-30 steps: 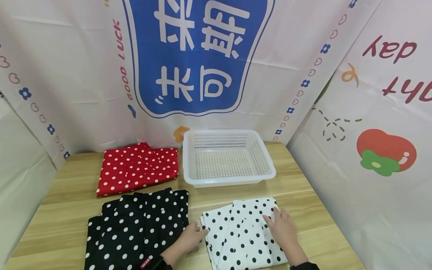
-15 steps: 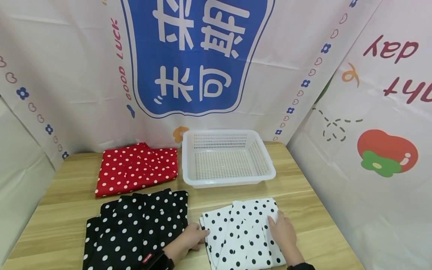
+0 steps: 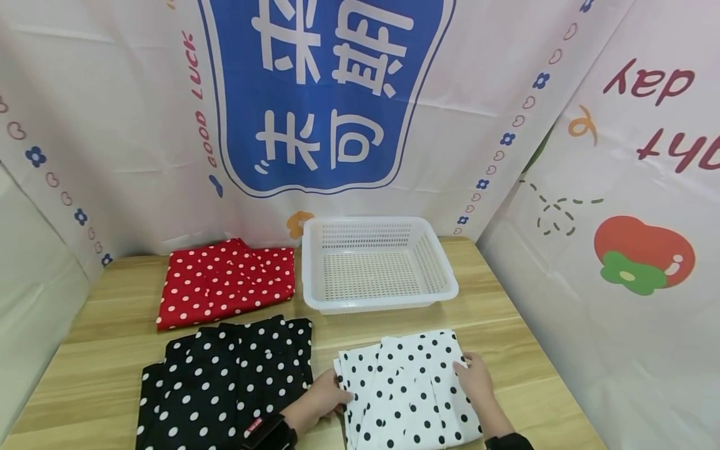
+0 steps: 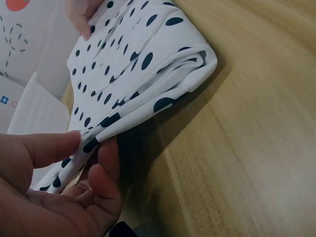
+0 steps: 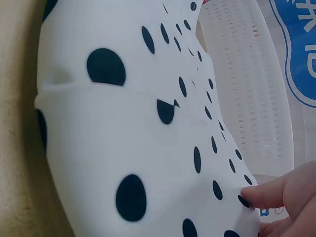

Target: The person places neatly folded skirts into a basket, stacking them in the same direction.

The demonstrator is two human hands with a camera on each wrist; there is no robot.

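A folded white cloth with black polka dots (image 3: 407,390) lies at the front right of the table. My left hand (image 3: 323,397) pinches its left edge, thumb on top and fingers curled beneath, and that edge is raised off the wood in the left wrist view. At the opposite edge my right hand (image 3: 478,382) grips the cloth, with the thumb (image 5: 266,195) on the upper face and the other fingers mostly hidden behind it. Several layers of the fold (image 4: 182,74) show at the near end.
A black cloth with white dots (image 3: 225,381) lies folded just left of my left hand. Behind it is a folded red dotted cloth (image 3: 225,284). A white plastic basket (image 3: 379,306) stands at the back middle, before a printed curtain (image 3: 461,112).
My right hand has gone from resting on the white cloth to gripping its right edge. My left hand has shifted slightly right, and the cloth's left edge has come up a little.
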